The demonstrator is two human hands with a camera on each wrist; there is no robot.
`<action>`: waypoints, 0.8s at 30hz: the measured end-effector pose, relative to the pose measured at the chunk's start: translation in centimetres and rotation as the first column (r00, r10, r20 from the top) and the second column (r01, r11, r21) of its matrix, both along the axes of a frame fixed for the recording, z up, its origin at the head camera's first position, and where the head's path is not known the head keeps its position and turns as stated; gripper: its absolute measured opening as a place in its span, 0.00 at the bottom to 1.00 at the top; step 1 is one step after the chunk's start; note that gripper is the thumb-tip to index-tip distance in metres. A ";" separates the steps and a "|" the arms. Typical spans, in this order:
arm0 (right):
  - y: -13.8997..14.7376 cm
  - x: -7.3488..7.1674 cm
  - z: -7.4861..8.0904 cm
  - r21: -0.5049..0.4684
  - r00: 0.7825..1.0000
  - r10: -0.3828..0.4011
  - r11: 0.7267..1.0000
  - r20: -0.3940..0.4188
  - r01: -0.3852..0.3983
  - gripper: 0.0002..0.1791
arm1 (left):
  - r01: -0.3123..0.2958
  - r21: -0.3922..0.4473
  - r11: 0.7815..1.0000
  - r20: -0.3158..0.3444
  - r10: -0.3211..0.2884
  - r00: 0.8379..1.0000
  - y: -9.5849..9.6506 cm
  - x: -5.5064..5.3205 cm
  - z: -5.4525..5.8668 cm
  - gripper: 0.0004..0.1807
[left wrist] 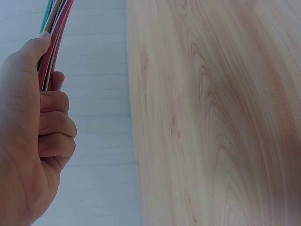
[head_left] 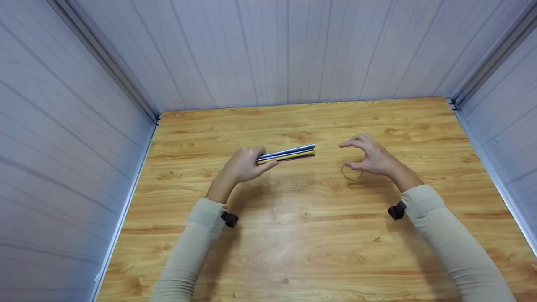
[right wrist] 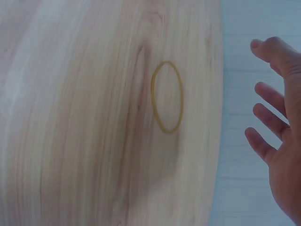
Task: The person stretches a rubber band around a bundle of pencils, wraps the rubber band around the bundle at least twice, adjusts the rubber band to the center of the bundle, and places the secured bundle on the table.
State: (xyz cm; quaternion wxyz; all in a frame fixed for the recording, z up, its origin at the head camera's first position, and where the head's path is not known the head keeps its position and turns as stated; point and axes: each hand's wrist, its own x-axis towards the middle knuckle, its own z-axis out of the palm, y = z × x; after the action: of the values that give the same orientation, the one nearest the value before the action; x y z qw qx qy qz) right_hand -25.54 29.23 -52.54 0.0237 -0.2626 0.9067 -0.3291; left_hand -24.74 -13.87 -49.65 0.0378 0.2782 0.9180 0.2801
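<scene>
A bundle of several thin pencils [head_left: 289, 154] in blue, yellow, dark and reddish colours points to the right in the head view. My left hand [head_left: 245, 164] grips its near end, the fingers curled round it and the thumb along its side. In the left wrist view, red, tan and teal pencils [left wrist: 55, 47] stick out past the thumb. A thin yellow rubber band [right wrist: 153, 96] lies on the table as a loop. Just above it in the head view, my right hand [head_left: 373, 157] holds nothing, its thumb and fingers spread apart.
The wood-grain table [head_left: 289, 235] spreads under both hands. A pale panelled wall [head_left: 268, 50] rises at its back edge, with further panels on the left [head_left: 63, 147] and right [head_left: 503, 117].
</scene>
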 end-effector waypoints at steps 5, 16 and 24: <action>0.5 -0.7 -1.6 0.054 0.998 -0.012 0.999 0.055 0.009 0.26 | -0.006 0.000 1.000 0.027 0.006 1.000 0.1 0.1 0.1 0.26; 0.9 -0.9 -4.3 0.151 0.991 -0.043 0.988 0.126 0.024 0.17 | -0.001 -0.038 0.999 0.008 0.001 1.000 -0.1 0.1 0.0 0.27; 0.7 -1.2 -4.5 0.180 0.996 -0.045 0.983 0.078 0.030 0.08 | 0.001 -0.068 0.998 -0.018 -0.003 1.000 -0.2 0.0 0.1 0.27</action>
State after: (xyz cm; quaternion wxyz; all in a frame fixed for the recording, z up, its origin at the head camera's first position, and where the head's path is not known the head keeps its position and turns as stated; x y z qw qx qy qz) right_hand -26.76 29.91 -57.05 0.0781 -0.2286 0.9356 -0.2574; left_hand -24.73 -14.09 -49.55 0.0393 0.2801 0.9270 0.2463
